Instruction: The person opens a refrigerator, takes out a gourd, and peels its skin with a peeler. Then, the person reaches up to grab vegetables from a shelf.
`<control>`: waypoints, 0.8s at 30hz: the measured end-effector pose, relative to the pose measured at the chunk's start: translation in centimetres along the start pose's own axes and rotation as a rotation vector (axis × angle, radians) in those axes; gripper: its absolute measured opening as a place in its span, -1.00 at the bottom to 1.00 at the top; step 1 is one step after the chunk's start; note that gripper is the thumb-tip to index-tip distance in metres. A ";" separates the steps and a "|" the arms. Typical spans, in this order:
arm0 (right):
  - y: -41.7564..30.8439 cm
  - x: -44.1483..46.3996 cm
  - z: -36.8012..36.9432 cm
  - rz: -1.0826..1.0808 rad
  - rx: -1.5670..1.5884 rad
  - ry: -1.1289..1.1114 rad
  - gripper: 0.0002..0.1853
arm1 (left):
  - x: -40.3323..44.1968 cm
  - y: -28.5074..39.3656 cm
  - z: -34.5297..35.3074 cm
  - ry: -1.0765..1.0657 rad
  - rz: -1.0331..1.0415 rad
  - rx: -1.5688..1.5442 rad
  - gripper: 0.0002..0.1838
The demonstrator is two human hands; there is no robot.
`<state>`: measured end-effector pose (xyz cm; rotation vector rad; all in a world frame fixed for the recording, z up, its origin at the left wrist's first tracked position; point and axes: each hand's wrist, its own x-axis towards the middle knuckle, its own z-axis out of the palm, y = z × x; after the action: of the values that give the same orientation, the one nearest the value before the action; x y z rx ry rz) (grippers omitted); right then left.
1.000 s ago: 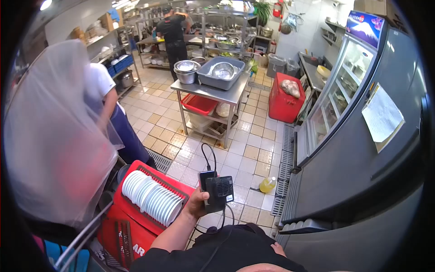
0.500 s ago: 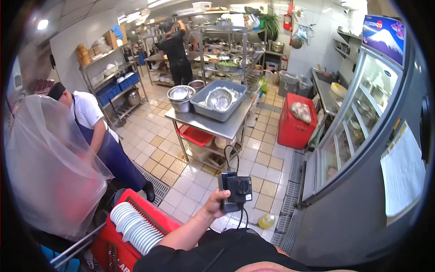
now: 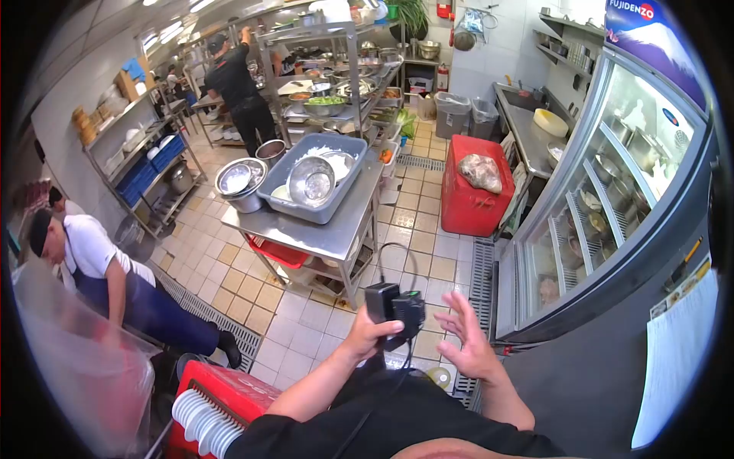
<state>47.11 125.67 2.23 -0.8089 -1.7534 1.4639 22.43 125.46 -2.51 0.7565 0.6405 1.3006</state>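
In the middle, a grey plastic tub (image 3: 306, 213) holding a round steel bowl (image 3: 311, 181) rests on a steel table (image 3: 336, 235), with a steel pot (image 3: 246, 202) at its left. To the right, a clear bag (image 3: 480, 173) lies on a red box (image 3: 468, 208), near a glass-doored upright fridge (image 3: 527, 284). Near left, white plates (image 3: 200, 421) stand in a row on a red container (image 3: 237, 386); beyond, a person in a blue apron (image 3: 164, 314) bends beside translucent plastic sheeting (image 3: 76, 359). A black-clad person (image 3: 237, 84) stands far left.
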 end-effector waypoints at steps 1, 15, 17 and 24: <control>0.3 2.2 1.2 -0.054 -0.040 0.111 0.02 | 2.2 -0.6 -0.9 -0.031 -0.017 0.043 -0.28; 9.4 25.3 -3.9 0.120 -0.311 0.474 0.31 | 29.4 -1.4 -7.2 0.040 -0.005 0.253 -0.08; 6.9 27.9 -5.0 0.220 -0.319 0.583 0.31 | 32.3 -1.2 -6.6 0.002 -0.097 0.274 -0.02; 17.6 35.5 -15.2 0.308 -0.371 0.825 0.16 | 44.3 -5.9 -7.3 -0.030 -0.270 0.360 0.02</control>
<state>40.35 166.05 -9.05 -1.6516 -1.2826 0.7679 27.45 169.50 -11.61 0.9428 0.9341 0.9349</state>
